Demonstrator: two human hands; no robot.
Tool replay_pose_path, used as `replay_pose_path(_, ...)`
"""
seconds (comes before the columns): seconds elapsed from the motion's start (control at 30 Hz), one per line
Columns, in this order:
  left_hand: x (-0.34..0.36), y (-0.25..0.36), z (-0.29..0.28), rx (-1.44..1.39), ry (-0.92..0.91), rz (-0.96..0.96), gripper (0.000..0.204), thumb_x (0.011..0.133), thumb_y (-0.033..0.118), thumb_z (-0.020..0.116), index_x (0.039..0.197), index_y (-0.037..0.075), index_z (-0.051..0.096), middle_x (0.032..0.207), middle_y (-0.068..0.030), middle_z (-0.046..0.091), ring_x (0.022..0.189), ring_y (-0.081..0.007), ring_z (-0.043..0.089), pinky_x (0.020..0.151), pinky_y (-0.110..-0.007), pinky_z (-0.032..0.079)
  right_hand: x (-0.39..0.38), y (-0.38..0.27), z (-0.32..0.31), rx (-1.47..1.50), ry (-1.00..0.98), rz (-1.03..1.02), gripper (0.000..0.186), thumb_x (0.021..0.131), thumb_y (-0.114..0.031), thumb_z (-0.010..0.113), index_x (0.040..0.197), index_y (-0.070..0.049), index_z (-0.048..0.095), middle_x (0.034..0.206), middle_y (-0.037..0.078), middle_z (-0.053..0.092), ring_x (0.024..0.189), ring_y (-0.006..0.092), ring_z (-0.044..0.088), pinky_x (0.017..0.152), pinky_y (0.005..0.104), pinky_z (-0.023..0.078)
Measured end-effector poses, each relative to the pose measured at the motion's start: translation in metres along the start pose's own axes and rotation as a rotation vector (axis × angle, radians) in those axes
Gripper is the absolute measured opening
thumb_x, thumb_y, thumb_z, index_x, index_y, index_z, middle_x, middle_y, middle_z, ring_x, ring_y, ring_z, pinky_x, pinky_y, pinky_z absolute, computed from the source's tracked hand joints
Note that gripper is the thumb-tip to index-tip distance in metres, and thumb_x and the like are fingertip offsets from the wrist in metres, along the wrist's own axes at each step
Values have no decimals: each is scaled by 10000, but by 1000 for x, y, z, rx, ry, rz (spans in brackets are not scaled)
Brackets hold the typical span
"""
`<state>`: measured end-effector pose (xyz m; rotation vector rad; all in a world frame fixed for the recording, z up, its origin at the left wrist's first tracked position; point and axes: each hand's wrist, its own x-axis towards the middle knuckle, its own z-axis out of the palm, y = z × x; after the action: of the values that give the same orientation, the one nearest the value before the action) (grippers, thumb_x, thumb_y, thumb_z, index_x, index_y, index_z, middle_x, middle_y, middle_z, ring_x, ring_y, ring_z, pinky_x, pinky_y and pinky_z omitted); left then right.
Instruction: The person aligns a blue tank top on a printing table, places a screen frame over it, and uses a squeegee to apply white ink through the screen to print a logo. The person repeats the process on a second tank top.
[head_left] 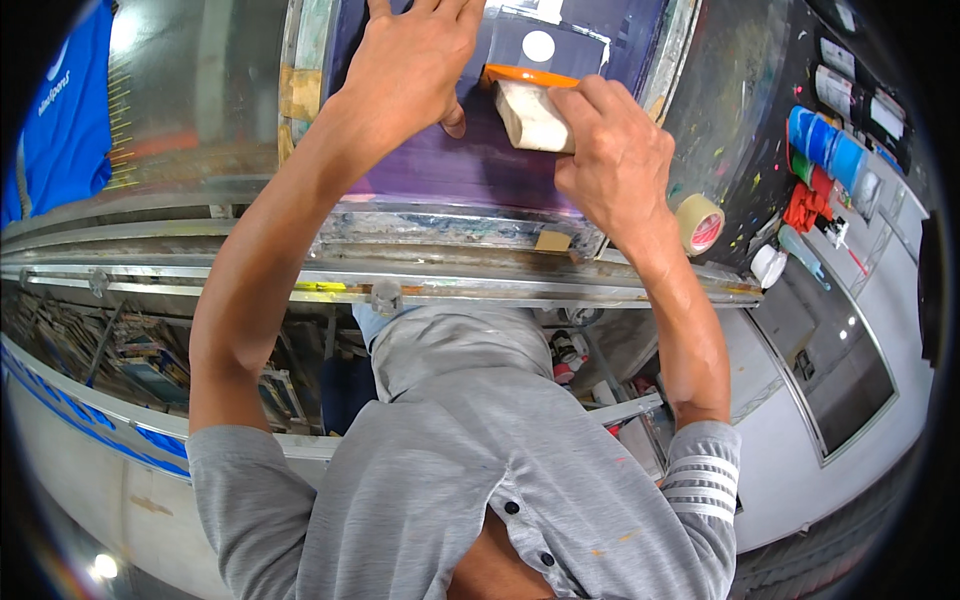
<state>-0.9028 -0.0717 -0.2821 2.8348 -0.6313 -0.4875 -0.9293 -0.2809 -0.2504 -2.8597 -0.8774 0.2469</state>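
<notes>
In my right hand (pixel 618 150) is a squeegee (pixel 534 115) with a pale block handle and an orange blade. The fingers wrap round the handle's right end, and the blade meets the purple mesh of a printing screen (pixel 465 172). Over the screen's left part is my left hand (pixel 412 62), its thumb held apart and its fingers stretched toward the top edge, where their tips are cut off. Nothing shows in that hand. Just beyond the squeegee, the mesh bears a white disc (pixel 538 46) and white marks.
Right of the screen frame (pixel 440 228) stands a roll of tape (pixel 700 224). Blue rolls (pixel 826 143) and a red cloth (pixel 806 205) lie farther right. A blue printed fabric (pixel 68 110) is at far left. A metal rail (pixel 520 293) crosses before my waist.
</notes>
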Motion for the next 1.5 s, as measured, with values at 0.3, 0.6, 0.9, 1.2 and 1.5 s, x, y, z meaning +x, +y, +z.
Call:
replay_pose_path(0.3, 9, 6, 32, 5, 76, -112, 1328, 434, 332, 953, 1548, 61, 282, 1635, -51, 267, 1512, -233, 239, 1117, -680, 337, -9, 31, -24, 456, 63, 235, 297, 719, -17, 681, 1007, -63, 738, 837, 82, 666, 781, 254, 667, 673, 337, 539)
replay_pose_path(0.6, 15, 4, 30, 50, 35, -81, 1330, 410, 442, 951, 1518, 35, 339, 1615, -82, 303, 1501, -232, 268, 1084, -687, 361, -85, 122, 30, 1871, 529, 976, 641, 752, 1, 658, 1371, -17, 491, 1233, 104, 622, 1168, 268, 589, 1049, 463, 447)
replay_pose_path(0.9, 22, 8, 6, -56, -5, -110, 1233, 436, 428, 965, 1466, 24, 421, 1590, -105, 351, 1482, -258, 312, 1081, -597, 387, -92, 135, 47, 2247, 674, 933, 602, 732, 40, 606, 1326, -2, 516, 1247, 110, 607, 1200, 265, 565, 1099, 440, 395)
replay_pose_path(1.2, -44, -10, 28, -440, 638, -781, 697, 719, 185, 876, 1324, -1, 586, 1151, -155, 552, 1043, -285, 560, 921, -364, 458, -96, 131, 53, 2344, 668, 924, 579, 762, 38, 601, 1334, 14, 512, 1252, 119, 613, 1207, 271, 569, 1102, 428, 395)
replay_pose_path(1.5, -78, -32, 51, -479, 617, -675, 569, 716, 44, 758, 1270, 1, 636, 1041, -137, 573, 981, -282, 576, 871, -378, 474, -101, 137, 65, 2297, 608, 937, 608, 785, 12, 593, 1380, 6, 467, 1354, 141, 567, 1277, 322, 530, 1157, 502, 354)
